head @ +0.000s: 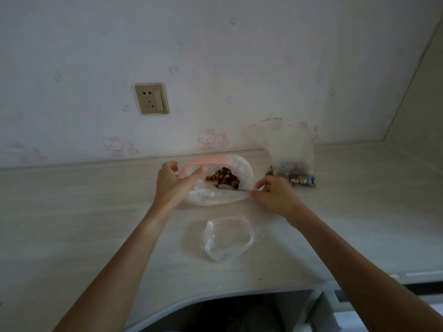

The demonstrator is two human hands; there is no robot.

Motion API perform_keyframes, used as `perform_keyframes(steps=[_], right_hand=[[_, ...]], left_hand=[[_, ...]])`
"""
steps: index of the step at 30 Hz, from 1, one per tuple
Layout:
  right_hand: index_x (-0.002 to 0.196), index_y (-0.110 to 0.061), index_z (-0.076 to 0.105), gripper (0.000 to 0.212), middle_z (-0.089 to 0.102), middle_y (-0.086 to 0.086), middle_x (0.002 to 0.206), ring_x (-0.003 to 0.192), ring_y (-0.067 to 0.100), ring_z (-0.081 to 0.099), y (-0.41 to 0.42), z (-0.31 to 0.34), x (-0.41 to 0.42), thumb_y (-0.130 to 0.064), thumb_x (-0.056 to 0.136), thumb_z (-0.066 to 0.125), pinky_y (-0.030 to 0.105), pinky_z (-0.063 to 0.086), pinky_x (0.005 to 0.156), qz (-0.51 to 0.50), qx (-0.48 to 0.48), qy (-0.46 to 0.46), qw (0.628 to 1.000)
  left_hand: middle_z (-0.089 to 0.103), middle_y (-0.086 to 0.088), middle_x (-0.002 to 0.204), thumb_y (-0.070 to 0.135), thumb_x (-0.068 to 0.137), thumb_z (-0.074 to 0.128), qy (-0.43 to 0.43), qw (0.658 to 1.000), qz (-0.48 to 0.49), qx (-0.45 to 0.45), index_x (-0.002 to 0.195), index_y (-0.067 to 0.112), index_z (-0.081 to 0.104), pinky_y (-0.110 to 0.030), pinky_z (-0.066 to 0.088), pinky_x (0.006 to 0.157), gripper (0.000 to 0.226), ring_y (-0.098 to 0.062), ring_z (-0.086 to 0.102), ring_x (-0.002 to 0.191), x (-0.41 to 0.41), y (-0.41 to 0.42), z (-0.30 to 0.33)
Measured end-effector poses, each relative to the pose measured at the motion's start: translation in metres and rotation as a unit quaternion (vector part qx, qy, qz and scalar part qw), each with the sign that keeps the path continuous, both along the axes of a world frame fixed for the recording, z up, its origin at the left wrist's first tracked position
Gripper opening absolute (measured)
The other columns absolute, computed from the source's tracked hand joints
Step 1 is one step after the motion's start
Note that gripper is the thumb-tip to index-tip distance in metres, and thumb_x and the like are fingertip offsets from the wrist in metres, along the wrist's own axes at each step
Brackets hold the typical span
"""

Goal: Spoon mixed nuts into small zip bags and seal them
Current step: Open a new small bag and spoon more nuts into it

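**Scooping nuts from the big bag**

Nearest the person, an empty small zip bag [227, 238] lies on the table [96, 224] with its mouth gaping, waiting to be filled. Just beyond it sits the large open bag [223, 180], with a pile of mixed nuts [223, 177] in its middle. The left hand [171, 183] pinches the pink zip rim on the left side and holds the mouth apart. The right hand [275, 194] has its fingers curled round the handle of a spoon [230, 188], whose pale bowl rests at the near edge of the pile. Farther back, to the right and against the wall, stands a filled small bag [291, 159] with nuts in its bottom.

To do this well, I judge the left hand should keep the rim taut and low so the spoon has a clear way in, and the scoop should be modest and carried level to the small bag, whose mouth is limp and may need propping.

The spoon handle is mostly hidden by the right fingers, and its bowl is hard to tell from the plastic. Whether the far bag is sealed cannot be made out. A wall socket [151, 98] sits above.
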State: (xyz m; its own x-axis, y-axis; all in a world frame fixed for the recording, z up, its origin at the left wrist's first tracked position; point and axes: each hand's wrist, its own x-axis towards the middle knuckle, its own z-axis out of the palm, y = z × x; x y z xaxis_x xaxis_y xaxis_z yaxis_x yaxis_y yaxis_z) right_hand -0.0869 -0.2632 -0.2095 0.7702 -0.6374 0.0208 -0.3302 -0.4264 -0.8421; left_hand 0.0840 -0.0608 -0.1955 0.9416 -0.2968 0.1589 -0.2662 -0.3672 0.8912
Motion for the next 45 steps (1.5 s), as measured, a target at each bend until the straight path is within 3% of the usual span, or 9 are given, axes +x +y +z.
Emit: perform_keyframes(steps=[2, 7, 13, 17, 26, 32, 36, 40, 45], right_hand=[[0.103, -0.011, 0.068, 0.019, 0.06, -0.001, 0.063, 0.054, 0.008, 0.057, -0.001, 0.002, -0.001, -0.016, 0.088, 0.079, 0.02, 0.046, 0.052, 0.001, 0.1, -0.068, 0.993], [0.096, -0.003, 0.074, 0.006, 0.066, 0.008, 0.067, 0.061, 0.017, 0.065, 0.005, 0.013, 0.001, -0.008, 0.092, 0.074, 0.028, 0.047, 0.05, 0.01, 0.236, -0.18, 0.955], [0.098, -0.004, 0.075, 0.008, 0.076, 0.011, 0.081, 0.079, 0.023, 0.074, 0.011, 0.016, 0.007, -0.008, 0.096, 0.069, 0.03, 0.059, 0.062, 0.042, 0.256, -0.256, 0.931], [0.105, -0.005, 0.073, 0.018, 0.078, 0.014, 0.088, 0.089, 0.025, 0.077, 0.015, 0.008, 0.014, -0.018, 0.102, 0.061, 0.031, 0.062, 0.077, 0.039, 0.202, -0.295, 0.933], [0.098, -0.012, 0.07, 0.025, 0.08, 0.004, 0.087, 0.089, 0.019, 0.077, 0.028, -0.019, 0.023, -0.026, 0.108, 0.051, 0.041, 0.061, 0.091, 0.009, 0.132, -0.27, 0.954], [0.102, -0.025, 0.066, 0.02, 0.079, -0.006, 0.094, 0.09, 0.009, 0.075, 0.032, -0.024, 0.021, -0.033, 0.108, 0.049, 0.045, 0.061, 0.09, -0.05, 0.08, -0.262, 0.96], [0.106, -0.029, 0.066, 0.018, 0.078, -0.01, 0.097, 0.086, 0.007, 0.075, 0.033, -0.024, 0.022, -0.036, 0.107, 0.05, 0.047, 0.061, 0.087, -0.051, 0.087, -0.24, 0.966], [0.113, -0.023, 0.067, 0.019, 0.079, -0.009, 0.097, 0.087, 0.007, 0.075, 0.029, -0.024, 0.022, -0.033, 0.107, 0.052, 0.047, 0.061, 0.088, -0.045, 0.101, -0.225, 0.968], [0.114, -0.023, 0.067, 0.017, 0.079, -0.009, 0.095, 0.087, 0.011, 0.075, 0.029, -0.023, 0.02, -0.027, 0.107, 0.051, 0.04, 0.062, 0.086, -0.042, 0.102, -0.222, 0.969]], left_hand=[[0.058, 0.006, 0.135, 0.065, 0.069, 0.086, 0.004, 0.999, -0.03, 0.031, 0.142, 0.019, 0.054, -0.034, 0.055, 0.097, 0.092, -0.015, 0.06, 0.12, 0.009, -0.009, 0.004], [0.073, 0.01, 0.093, 0.055, 0.079, 0.082, -0.027, 0.999, -0.02, -0.008, 0.105, 0.024, 0.07, -0.022, 0.055, 0.048, 0.042, -0.003, 0.072, 0.071, 0.006, -0.03, -0.009], [0.063, 0.021, 0.058, 0.048, 0.097, 0.065, -0.07, 0.996, -0.006, -0.052, 0.068, 0.027, 0.062, -0.01, 0.04, 0.048, 0.036, 0.003, 0.059, 0.054, -0.001, -0.033, -0.028], [0.063, 0.014, 0.06, 0.052, 0.096, 0.063, -0.05, 0.993, -0.031, -0.099, 0.077, 0.025, 0.069, -0.02, 0.045, 0.045, 0.033, -0.004, 0.058, 0.051, -0.003, -0.034, -0.021], [0.067, 0.018, 0.066, 0.052, 0.091, 0.072, -0.062, 0.986, -0.069, -0.137, 0.08, 0.036, 0.077, -0.011, 0.04, 0.055, 0.02, 0.004, 0.055, 0.059, 0.003, -0.023, -0.002], [0.069, 0.015, 0.068, 0.052, 0.09, 0.073, -0.071, 0.983, -0.091, -0.142, 0.089, 0.032, 0.08, -0.011, 0.04, 0.058, 0.021, 0.003, 0.055, 0.06, -0.001, -0.024, 0.003], [0.075, 0.002, 0.079, 0.051, 0.09, 0.073, -0.07, 0.983, -0.106, -0.134, 0.093, 0.031, 0.081, -0.027, 0.047, 0.067, 0.022, -0.018, 0.064, 0.07, -0.006, -0.025, 0.004], [0.068, 0.01, 0.066, 0.047, 0.091, 0.074, -0.086, 0.985, -0.095, -0.12, 0.091, 0.03, 0.08, -0.016, 0.039, 0.056, 0.018, 0.001, 0.051, 0.057, -0.008, -0.025, 0.003], [0.073, 0.016, 0.074, 0.049, 0.093, 0.072, -0.113, 0.986, -0.08, -0.096, 0.099, 0.029, 0.08, -0.015, 0.043, 0.056, 0.023, -0.008, 0.064, 0.064, -0.009, -0.022, 0.001]])
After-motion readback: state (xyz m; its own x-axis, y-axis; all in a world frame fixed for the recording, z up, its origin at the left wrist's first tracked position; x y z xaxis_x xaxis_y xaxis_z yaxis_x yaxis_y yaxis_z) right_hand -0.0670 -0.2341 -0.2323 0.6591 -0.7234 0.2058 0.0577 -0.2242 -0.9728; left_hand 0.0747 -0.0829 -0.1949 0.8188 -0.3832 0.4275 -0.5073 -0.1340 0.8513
